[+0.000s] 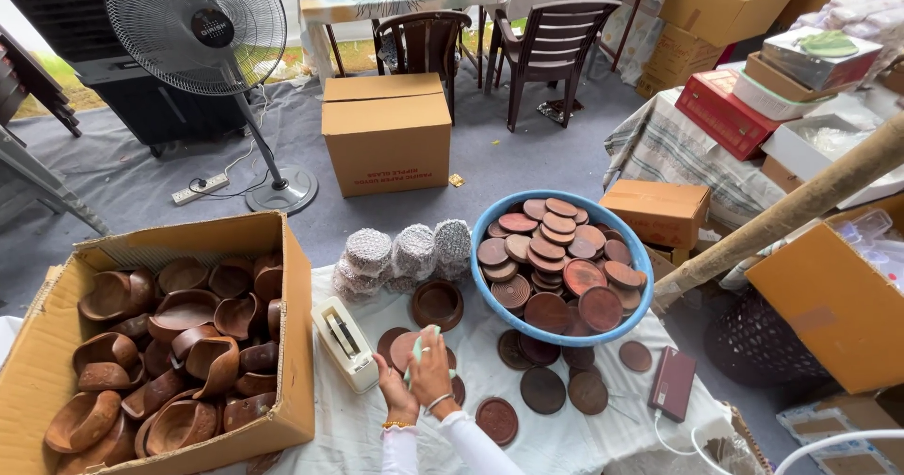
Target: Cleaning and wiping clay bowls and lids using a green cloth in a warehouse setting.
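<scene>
Left hand: I see my left hand low at the table's near edge, fingers curled around the rim of a round brown wooden lid that lies on the white cloth. It grasps the lid's near side.

Right hand: my right hand sits just beside the left, fingers clenched on a pale green cloth pad pressed onto the top of that same lid. A bangle circles the wrist.

Lid in hand: it rests flat on the cloth, between the white tape dispenser on its left and the loose lids on its right, just below a small dark wooden bowl.

Blue basin: a round blue plastic basin stands to the right of my hands, heaped with flat round wooden lids, some reddish, some darker.

Loose lids: several more round lids lie scattered on the cloth under and in front of the basin; one with a ridged rim lies near my right sleeve.

Carton on left: a large open cardboard carton is filled with brown wooden bowls, tumbled at all angles.

Foam nets: three stacks of white foam mesh sleeves stand at the table's far edge, behind the small bowl.

Other items: a dark maroon flat case lies near the right edge of the cloth. On the floor beyond stand a closed cardboard box and a pedestal fan.
</scene>
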